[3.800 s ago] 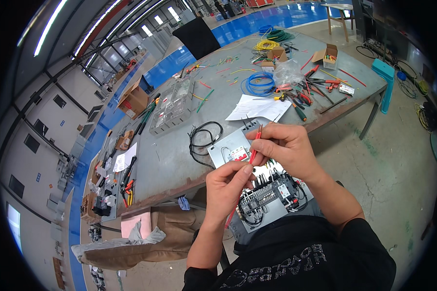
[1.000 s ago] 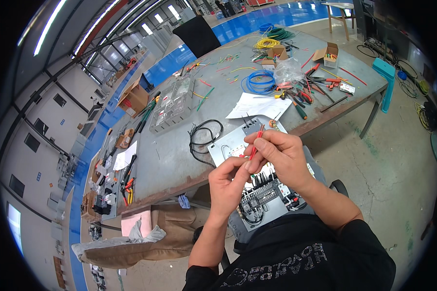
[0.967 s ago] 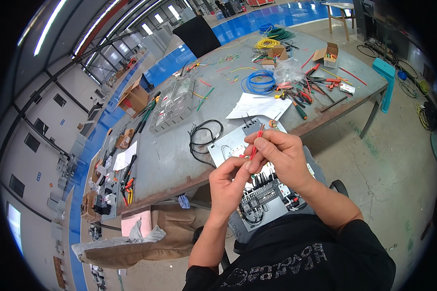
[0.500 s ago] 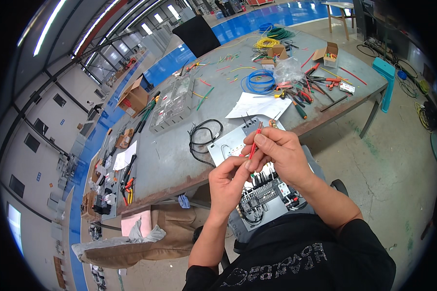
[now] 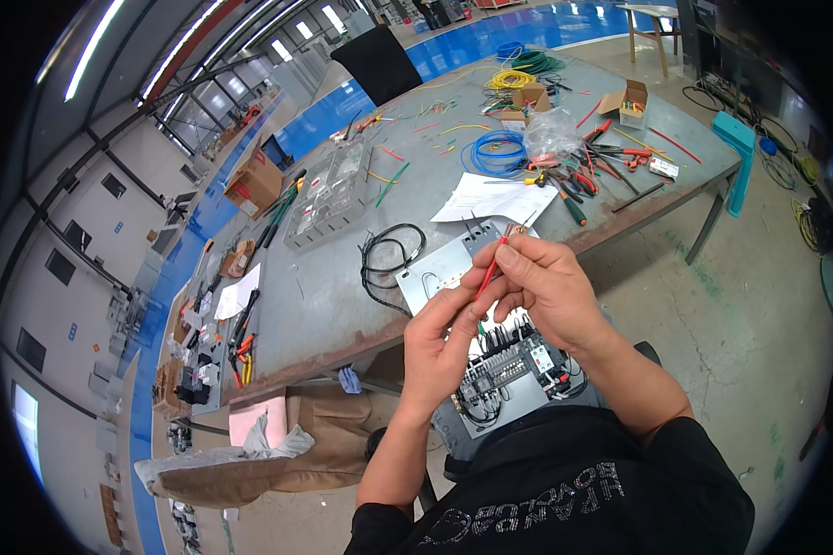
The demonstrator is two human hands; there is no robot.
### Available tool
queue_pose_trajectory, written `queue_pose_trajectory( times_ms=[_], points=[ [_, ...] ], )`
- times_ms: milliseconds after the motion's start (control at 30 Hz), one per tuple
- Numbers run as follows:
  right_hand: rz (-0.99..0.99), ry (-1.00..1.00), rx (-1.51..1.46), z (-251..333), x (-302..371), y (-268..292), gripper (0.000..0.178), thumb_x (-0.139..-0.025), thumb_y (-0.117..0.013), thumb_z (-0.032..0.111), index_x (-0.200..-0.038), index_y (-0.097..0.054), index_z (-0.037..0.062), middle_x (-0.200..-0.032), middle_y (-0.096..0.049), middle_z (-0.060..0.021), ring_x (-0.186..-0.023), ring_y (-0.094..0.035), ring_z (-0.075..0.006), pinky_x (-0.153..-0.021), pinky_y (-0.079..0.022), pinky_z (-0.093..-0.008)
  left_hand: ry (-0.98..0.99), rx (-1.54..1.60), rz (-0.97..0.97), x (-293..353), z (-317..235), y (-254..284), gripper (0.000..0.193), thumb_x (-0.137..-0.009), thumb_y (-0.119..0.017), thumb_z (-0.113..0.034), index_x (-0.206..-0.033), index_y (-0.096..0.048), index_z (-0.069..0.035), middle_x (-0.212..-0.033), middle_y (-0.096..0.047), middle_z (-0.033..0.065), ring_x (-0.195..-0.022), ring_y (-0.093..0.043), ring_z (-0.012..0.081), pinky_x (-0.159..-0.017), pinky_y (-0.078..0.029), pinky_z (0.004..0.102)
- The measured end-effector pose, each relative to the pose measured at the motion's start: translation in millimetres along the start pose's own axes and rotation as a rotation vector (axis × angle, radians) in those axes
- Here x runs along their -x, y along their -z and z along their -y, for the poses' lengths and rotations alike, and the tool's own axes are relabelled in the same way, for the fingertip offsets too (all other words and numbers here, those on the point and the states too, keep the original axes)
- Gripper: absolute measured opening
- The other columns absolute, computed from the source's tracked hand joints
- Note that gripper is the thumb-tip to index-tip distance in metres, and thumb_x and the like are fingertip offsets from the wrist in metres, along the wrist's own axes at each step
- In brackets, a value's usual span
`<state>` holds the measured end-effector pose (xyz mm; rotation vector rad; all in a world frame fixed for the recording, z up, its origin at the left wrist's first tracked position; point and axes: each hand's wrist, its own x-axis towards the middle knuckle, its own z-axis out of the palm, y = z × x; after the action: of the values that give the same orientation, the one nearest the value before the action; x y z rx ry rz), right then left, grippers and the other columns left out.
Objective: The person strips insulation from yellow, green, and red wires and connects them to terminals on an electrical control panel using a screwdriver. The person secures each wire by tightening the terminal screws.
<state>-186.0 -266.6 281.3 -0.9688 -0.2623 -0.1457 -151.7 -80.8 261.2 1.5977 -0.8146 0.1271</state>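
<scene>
Between my hands is a thin, stiff red wire (image 5: 491,271), tilted with its upper end pointing up and slightly right. My left hand (image 5: 441,338) is closed, pinching its lower end. My right hand (image 5: 546,289) grips it higher up between thumb and fingertips; the tip sticks out above. Whether it is bare at the tip is too small to tell. Below both hands a metal mounting panel (image 5: 514,407) leans from my lap against the table edge. It carries terminal blocks, black cables and a white switch unit (image 5: 539,359). My hands cover part of it.
The grey metal table (image 5: 333,319) holds a black cable coil (image 5: 379,268), a clear divided parts box (image 5: 329,199), white paper (image 5: 491,199), a blue wire coil (image 5: 495,153), pliers and screwdrivers (image 5: 578,185), and small cartons (image 5: 631,104). A brown jacket (image 5: 259,472) hangs at lower left.
The red wire's tip has shifted a little up and right, and more of it shows above my right fingers. Both hands have moved slightly to the right.
</scene>
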Motion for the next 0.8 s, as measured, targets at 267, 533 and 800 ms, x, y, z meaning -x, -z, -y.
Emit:
queue_pose_trajectory(
  times_ms=[267,533,800],
  points=[
    [0.042,0.003,-0.125,-6.6,5.2,1.2,0.039,-0.112,-0.055,0.029,-0.125,-0.066,-0.0061,-0.112,-0.075,-0.0181,-0.088,-0.078,-0.0204,-0.073,-0.064,-0.0292,-0.052,-0.011,-0.011,2.7,-1.2,-2.3,0.024,-0.105,-0.064,-0.005,-0.126,-0.071,0.003,-0.092,-0.064,0.0013,-0.069,-0.054,0.0055,-0.058,-0.042,0.0219],
    [0.092,-0.038,-0.305,-9.4,8.0,4.7,0.039,-0.113,-0.055,0.029,-0.126,-0.066,-0.0058,-0.113,-0.074,-0.0189,-0.088,-0.077,-0.0194,-0.07,-0.065,-0.029,-0.102,-0.098,-0.044,4.4,0.4,-6.5,0.021,-0.103,-0.065,-0.002,-0.123,-0.073,0.004,-0.092,-0.063,0.0007,-0.071,-0.054,0.0055,-0.061,-0.041,0.0216],
    [0.12,0.006,-0.385,-22.3,9.1,8.3,0.037,-0.113,-0.055,0.027,-0.126,-0.067,-0.0047,-0.11,-0.075,-0.014,-0.09,-0.077,-0.0184,-0.075,-0.065,-0.0287,-0.106,-0.072,-0.042,6.3,-0.7,-8.8,0.034,-0.102,-0.065,0.001,-0.136,-0.069,0.001,-0.094,-0.065,0.0014,-0.075,-0.055,0.0067,-0.063,-0.042,0.0224]
  ],
)
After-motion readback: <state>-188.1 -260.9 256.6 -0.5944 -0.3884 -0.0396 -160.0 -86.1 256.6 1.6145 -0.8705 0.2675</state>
